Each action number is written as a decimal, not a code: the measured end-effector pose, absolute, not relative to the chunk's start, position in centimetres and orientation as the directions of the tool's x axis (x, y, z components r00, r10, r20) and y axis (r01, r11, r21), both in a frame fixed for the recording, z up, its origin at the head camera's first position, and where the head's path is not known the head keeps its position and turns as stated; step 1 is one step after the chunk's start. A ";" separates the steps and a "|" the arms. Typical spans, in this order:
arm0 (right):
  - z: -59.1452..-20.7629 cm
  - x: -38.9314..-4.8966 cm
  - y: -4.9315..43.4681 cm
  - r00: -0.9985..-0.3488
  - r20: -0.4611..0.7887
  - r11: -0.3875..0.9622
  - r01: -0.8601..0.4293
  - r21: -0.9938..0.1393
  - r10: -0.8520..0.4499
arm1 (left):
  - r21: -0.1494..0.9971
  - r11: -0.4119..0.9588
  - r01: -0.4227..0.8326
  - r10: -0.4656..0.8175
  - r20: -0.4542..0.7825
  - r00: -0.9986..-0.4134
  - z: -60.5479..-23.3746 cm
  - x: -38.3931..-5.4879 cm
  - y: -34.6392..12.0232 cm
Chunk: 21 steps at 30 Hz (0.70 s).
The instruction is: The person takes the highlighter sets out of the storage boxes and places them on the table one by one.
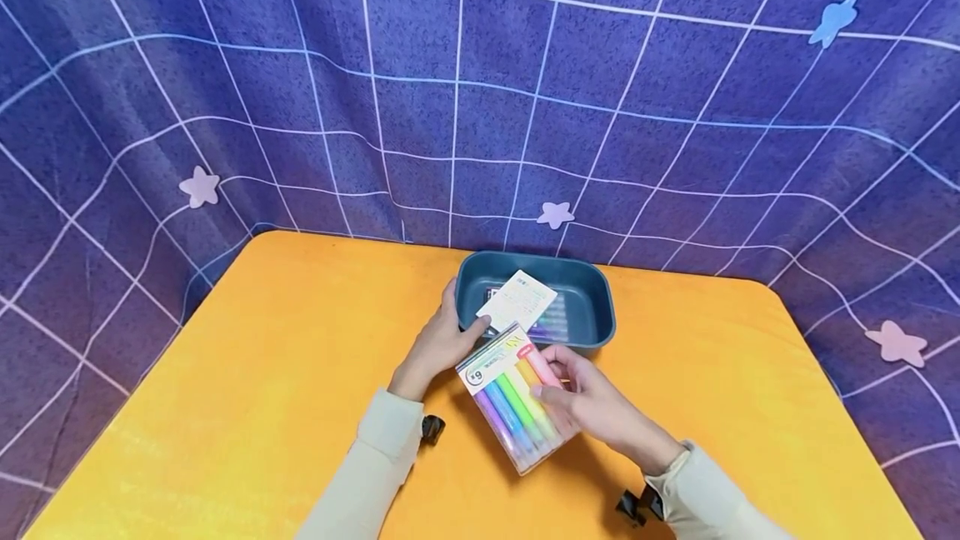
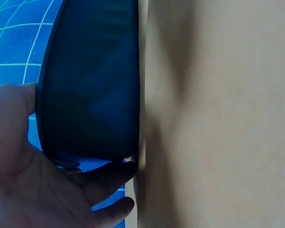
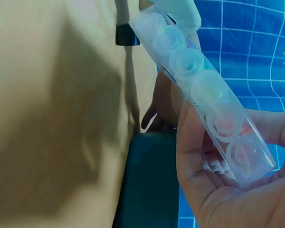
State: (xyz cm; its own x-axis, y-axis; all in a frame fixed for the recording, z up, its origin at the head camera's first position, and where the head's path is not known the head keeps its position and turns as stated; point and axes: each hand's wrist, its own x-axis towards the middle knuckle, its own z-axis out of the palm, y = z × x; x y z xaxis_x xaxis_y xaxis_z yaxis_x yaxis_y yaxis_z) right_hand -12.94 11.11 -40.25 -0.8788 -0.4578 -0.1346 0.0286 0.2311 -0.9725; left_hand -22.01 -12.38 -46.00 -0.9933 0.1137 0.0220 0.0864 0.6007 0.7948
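My right hand [image 1: 600,407] grips a clear pack of highlighters [image 1: 504,407] by its right side, thumb on the front face. Several colours run across it, from purple to pink. The pack hangs tilted over the near edge of a dark teal plastic bin [image 1: 596,307]; in the right wrist view the ends of the highlighters [image 3: 187,61] face the camera. My left hand [image 1: 437,348] holds the bin's left end, thumb at the rim and fingers around the outside wall [image 2: 90,85]. Inside the bin lie a white printed card [image 1: 517,300] and a clear pack with purple showing [image 1: 553,327].
The bin stands at the back of a table with an orange cover [image 1: 300,357]. Directly behind hangs a blue-purple curtain [image 1: 420,123] with grid lines and stars. Black wrist devices [image 1: 432,430] sit by both sleeves.
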 end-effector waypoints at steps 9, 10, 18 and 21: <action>-40.8 -12.5 10.9 -0.872 -0.176 0.226 0.077 -0.971 -0.457 | 0.785 0.615 0.068 0.108 0.002 -0.994 -46.0 -22.1 -12.3; -40.9 -12.5 10.9 -0.870 -0.181 0.224 0.084 -0.971 -0.458 | 0.784 0.617 0.065 0.107 -0.002 -0.994 -46.0 -22.2 -12.3; -41.6 -12.5 10.7 -0.868 -0.219 0.221 0.130 -0.967 -0.447 | 0.798 0.597 0.081 0.117 0.013 -0.993 -46.1 -22.0 -12.2; -41.9 -12.5 10.6 -0.867 -0.237 0.204 0.161 -0.966 -0.439 | 0.799 0.593 0.095 0.125 0.026 -0.992 -46.1 -22.1 -12.2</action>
State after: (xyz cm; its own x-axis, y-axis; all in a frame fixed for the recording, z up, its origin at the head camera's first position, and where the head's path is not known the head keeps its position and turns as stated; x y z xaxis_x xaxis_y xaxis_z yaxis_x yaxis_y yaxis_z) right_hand -12.49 10.63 -41.91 -0.8667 -0.4389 -0.2372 0.1608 0.2043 -0.9656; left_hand -22.14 -12.20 -46.10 -0.9918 0.1249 0.0257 0.0954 0.5935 0.7992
